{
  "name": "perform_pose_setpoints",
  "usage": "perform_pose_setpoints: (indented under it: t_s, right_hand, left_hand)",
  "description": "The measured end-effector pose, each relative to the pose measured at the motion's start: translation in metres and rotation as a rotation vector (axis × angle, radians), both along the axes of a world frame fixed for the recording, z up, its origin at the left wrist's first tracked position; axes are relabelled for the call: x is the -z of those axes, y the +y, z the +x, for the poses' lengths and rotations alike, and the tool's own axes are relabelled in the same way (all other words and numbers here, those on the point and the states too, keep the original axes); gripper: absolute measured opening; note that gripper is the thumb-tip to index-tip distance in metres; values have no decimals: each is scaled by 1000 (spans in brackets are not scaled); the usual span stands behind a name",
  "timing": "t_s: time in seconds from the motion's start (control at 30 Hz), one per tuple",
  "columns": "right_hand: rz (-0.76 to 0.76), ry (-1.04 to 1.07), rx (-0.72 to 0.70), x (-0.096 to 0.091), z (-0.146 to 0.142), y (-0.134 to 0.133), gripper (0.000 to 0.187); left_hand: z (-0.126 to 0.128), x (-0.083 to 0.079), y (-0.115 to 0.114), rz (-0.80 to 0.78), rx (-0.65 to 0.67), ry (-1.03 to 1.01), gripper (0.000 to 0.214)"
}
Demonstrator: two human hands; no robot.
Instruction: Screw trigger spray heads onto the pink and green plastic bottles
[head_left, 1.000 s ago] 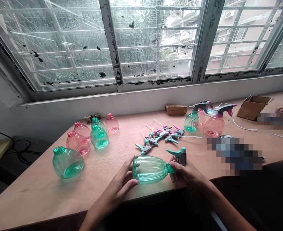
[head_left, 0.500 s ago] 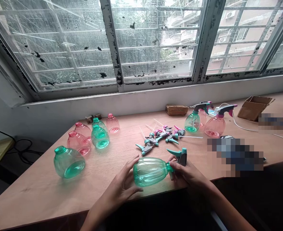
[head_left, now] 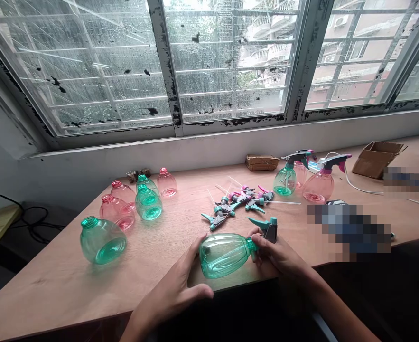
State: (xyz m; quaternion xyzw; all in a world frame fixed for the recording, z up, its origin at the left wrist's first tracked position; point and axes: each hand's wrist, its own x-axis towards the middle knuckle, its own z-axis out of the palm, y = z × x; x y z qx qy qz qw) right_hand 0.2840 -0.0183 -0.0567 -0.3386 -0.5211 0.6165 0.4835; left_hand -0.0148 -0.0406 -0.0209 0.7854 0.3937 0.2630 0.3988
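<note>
A green spray bottle (head_left: 223, 256) lies on its side in the air over the table's front edge, its base towards the left. My right hand (head_left: 271, 251) is closed around its neck, where a grey trigger sprayer head (head_left: 271, 230) with a teal lever sits. Inside the clear body a thin tube shows faintly. Beside the base, my left hand (head_left: 181, 280) is open, thumb spread away below and fingers close to the bottle's left end; whether the fingertips touch it I cannot tell. Beyond the bottle lies a heap of loose sprayer heads (head_left: 225, 206) with teal and pink parts.
Headless green bottles (head_left: 102, 242) and pink bottles (head_left: 116, 211) stand at the left. At the back right are a green bottle (head_left: 285, 183) and a pink bottle (head_left: 318, 185) with sprayer heads, a cardboard box (head_left: 376, 161) and a white cable (head_left: 358, 187). A blurred item (head_left: 351, 230) lies at right.
My left thumb has spread further from the bottle's base and the left hand has opened slightly. The bottle has shifted a touch to the right, still in my right hand.
</note>
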Motion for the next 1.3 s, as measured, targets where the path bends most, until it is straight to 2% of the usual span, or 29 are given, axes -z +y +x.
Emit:
perform_pose_setpoints:
  t_s: [0.1, 0.17, 0.33, 0.53, 0.73, 0.97, 1.13, 1.3]
  right_hand:
    - [-1, 10, 6, -2, -1, 0, 36]
    - [-6, 3, 17, -3, -1, 0, 37]
    - [-20, 16, 34, -3, -1, 0, 40]
    - [-9, 10, 51, 0, -1, 2, 40]
    - [25, -8, 51, 0, -1, 1, 36]
    - [28, 3, 33, -2, -1, 1, 35]
    - [26, -7, 34, -1, -1, 0, 35]
    - [31, 10, 41, 1, 0, 2, 33]
  left_hand:
    - [2, -6, -1, -14, 17, -3, 67]
    - [5, -8, -1, -25, 21, -12, 60]
    - [7, -5, 1, -7, -21, -49, 79]
    - [5, 1, 1, 103, -120, 100, 80]
    - [10, 5, 0, 34, -44, -89, 74]
    - [10, 2, 2, 122, -52, 9, 87]
    - [6, -4, 0, 85, -35, 66, 80]
    - [6, 0, -2, 110, -72, 88, 68]
